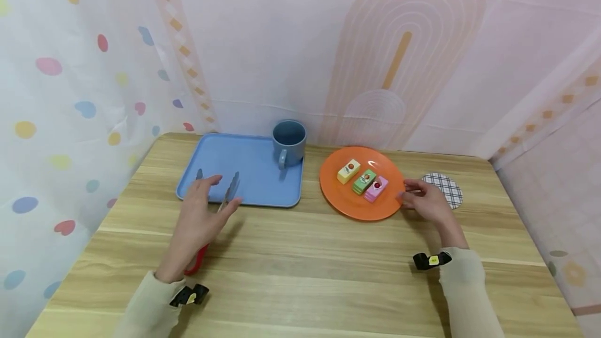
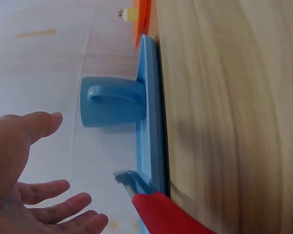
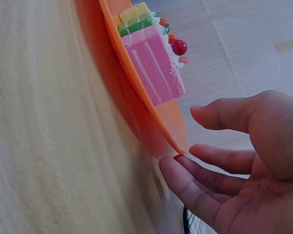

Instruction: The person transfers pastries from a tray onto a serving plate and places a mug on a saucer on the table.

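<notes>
My left hand hovers with spread fingers over a pair of tongs with metal tips and a red handle. In the left wrist view, the thumb and fingers are apart and hold nothing. My right hand is at the right rim of an orange plate. The right wrist view has its fingertips against the rim, while the thumb stands off above it. On the plate lie three small toy cake slices: yellow, green and pink.
A blue rectangular tray is at the back left, partly under the tong tips. On its right end stands a blue-grey mug, handle toward me. A round checked coaster lies beyond my right hand. A patterned curtain hangs behind the wooden table.
</notes>
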A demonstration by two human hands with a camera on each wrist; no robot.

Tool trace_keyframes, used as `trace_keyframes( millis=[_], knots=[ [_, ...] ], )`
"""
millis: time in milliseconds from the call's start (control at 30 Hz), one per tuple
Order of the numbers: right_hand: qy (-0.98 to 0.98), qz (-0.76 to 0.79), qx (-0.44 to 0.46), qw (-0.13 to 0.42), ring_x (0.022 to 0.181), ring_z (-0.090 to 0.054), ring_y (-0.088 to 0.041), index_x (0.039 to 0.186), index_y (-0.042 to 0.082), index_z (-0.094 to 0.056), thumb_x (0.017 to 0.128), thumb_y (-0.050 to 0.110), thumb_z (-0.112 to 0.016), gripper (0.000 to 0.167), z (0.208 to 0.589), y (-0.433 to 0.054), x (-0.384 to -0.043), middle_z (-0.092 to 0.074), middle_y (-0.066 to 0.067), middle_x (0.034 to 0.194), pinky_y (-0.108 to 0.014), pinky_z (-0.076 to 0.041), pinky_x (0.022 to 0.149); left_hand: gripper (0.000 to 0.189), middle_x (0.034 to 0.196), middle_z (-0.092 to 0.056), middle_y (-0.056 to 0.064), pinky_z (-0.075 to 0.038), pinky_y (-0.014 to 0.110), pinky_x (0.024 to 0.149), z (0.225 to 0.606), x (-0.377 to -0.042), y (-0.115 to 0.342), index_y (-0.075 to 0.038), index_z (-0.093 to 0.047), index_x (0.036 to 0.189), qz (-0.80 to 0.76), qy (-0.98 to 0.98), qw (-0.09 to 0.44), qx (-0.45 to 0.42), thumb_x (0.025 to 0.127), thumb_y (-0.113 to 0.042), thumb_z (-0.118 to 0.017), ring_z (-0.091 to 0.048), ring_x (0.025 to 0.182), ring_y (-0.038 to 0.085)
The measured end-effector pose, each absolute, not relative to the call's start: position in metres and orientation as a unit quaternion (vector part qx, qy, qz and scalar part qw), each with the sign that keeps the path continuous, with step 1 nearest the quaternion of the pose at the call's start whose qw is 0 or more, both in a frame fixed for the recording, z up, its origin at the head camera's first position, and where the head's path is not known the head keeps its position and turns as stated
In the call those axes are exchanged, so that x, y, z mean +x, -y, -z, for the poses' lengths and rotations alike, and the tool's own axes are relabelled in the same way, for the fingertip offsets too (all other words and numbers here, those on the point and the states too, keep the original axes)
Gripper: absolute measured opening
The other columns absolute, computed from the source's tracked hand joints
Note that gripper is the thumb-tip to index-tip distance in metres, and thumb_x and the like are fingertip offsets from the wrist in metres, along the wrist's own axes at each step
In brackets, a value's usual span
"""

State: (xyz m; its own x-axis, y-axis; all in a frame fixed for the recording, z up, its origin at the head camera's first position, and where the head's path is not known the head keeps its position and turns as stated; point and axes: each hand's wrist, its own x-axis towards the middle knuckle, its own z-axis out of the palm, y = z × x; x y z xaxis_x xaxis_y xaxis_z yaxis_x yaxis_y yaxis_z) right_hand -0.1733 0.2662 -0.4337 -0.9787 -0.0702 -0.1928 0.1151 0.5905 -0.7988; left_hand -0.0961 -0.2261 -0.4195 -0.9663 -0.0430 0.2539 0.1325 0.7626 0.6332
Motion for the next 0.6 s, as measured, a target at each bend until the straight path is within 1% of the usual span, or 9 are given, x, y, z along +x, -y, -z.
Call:
trace_keyframes(
  millis=[167,267,367,500,600],
  knots=[
    [-0.9,0.424,0.013,0.102,0.129,-0.058,-0.04,0.147,-0.001,-0.05,0.101,0.027,-0.064,0.056,0.429,-0.268,-0.171,-0.056,-0.025,0.144,-0.028,-0.057,0.089,0.073,0.148,-0.05,0.024,-0.049,0.061,0.099,0.42,-0.101,0.221,0.002,-0.045,0.148,0.375,0.921,0.106,-0.026,0.095,-0.041,-0.072,-0.055,0.125,0.046],
    [-0.902,0.418,0.015,0.104,0.131,-0.057,-0.04,0.149,0.001,-0.049,0.101,0.03,-0.064,0.058,0.426,-0.27,-0.17,-0.055,-0.023,0.147,-0.031,-0.056,0.092,0.073,0.149,-0.049,0.023,-0.05,0.061,0.099,0.42,-0.106,0.217,-0.001,-0.045,0.149,0.389,0.916,0.095,-0.025,0.096,-0.042,-0.072,-0.058,0.122,0.048],
    [-0.906,0.41,0.014,0.102,0.132,-0.056,-0.039,0.15,0.003,-0.048,0.102,0.033,-0.063,0.058,0.423,-0.272,-0.168,-0.054,-0.022,0.148,-0.034,-0.053,0.094,0.072,0.15,-0.05,0.021,-0.049,0.06,0.102,0.42,-0.111,0.212,-0.002,-0.045,0.149,0.401,0.912,0.086,-0.022,0.096,-0.043,-0.071,-0.057,0.125,0.046],
    [-0.909,0.404,0.013,0.098,0.132,-0.055,-0.038,0.15,0.006,-0.048,0.102,0.035,-0.063,0.059,0.422,-0.274,-0.166,-0.053,-0.02,0.15,-0.031,-0.05,0.091,0.07,0.149,-0.051,0.02,-0.048,0.057,0.106,0.421,-0.117,0.206,-0.002,-0.046,0.149,0.421,0.903,0.085,-0.025,0.096,-0.04,-0.072,-0.055,0.131,0.041],
    [-0.908,0.407,0.014,0.096,0.13,-0.056,-0.038,0.151,0.006,-0.048,0.101,0.037,-0.063,0.06,0.421,-0.275,-0.166,-0.053,-0.02,0.15,-0.029,-0.05,0.088,0.066,0.147,-0.054,0.021,-0.048,0.057,0.106,0.423,-0.122,0.202,-0.001,-0.048,0.147,0.437,0.894,0.091,-0.032,0.095,-0.035,-0.073,-0.054,0.133,0.04]
  ],
)
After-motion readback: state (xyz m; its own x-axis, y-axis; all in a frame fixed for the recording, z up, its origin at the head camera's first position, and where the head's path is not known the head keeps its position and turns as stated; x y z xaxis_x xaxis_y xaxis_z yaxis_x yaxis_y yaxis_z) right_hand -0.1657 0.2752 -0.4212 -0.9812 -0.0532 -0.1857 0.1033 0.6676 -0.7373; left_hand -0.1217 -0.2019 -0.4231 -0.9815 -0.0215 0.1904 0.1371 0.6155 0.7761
